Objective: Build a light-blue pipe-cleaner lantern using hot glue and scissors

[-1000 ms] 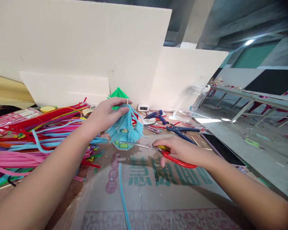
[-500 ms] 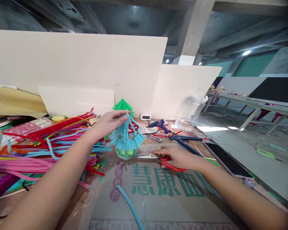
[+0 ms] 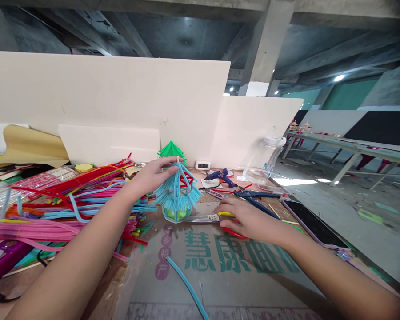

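Observation:
My left hand (image 3: 158, 174) is closed at the peak of a small pavilion-like model (image 3: 177, 195) made of light blue pipe cleaners. A pale stick pokes up at its tip, red bars show inside, and a green band sits in its base. My right hand (image 3: 245, 218) is around the red and yellow handles of a pair of scissors (image 3: 203, 218), partly hiding them. The blades point left, close together, with their tips at the foot of the model. A loose blue pipe cleaner (image 3: 186, 284) lies nearer me on the printed sheet (image 3: 146, 284).
Piles of coloured pipe cleaners (image 3: 63, 209) cover the left side. Behind the model stands a green pointed roof (image 3: 171, 151). A small digital clock (image 3: 202, 165), a glue gun (image 3: 220, 176), blue-handled pliers (image 3: 256, 198), a phone (image 3: 315, 224) and a clear jug (image 3: 265, 162) are at the back and right.
My right hand has shifted over the scissor handles, covering more of the red one, while a yellow part shows more. My left hand stays on the model. The view has tilted slightly.

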A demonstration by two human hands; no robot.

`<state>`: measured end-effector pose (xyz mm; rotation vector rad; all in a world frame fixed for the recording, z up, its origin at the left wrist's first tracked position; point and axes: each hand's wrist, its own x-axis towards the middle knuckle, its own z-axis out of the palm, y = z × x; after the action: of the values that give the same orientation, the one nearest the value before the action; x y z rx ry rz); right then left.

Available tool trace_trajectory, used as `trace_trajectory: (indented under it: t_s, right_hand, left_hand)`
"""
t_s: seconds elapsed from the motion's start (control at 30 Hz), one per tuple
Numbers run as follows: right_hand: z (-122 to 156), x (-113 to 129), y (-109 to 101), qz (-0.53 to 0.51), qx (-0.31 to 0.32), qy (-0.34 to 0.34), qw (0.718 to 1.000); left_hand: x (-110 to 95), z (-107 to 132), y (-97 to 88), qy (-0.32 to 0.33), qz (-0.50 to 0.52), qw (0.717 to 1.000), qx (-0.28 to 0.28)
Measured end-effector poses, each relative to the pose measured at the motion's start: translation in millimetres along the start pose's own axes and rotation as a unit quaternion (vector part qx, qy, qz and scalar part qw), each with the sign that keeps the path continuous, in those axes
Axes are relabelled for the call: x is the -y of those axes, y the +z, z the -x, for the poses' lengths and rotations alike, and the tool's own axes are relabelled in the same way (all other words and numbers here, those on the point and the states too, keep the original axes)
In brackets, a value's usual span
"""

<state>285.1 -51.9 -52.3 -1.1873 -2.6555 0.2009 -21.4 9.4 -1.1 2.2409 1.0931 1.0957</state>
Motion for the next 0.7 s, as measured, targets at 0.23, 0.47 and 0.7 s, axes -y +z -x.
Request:
trace_trajectory:
  t_s: [0.23,0.47,0.7]
  right_hand:
    - [-11,92,31,-0.064,0.099,-0.027,0.993]
    - [-37,94,70,0.017,0.064,-0.066,0.996]
    - [-39,65,72,0.030,-0.024,-0.034,0.999]
  left_hand:
    - [-3,0,2.3,-0.003,-0.006,1.000,-0.008]
    - [-5,0,0.5,-0.003,-0.019,1.000,-0.011]
    - [-8,0,1.0,-0.015,-0.005,1.000,-0.006]
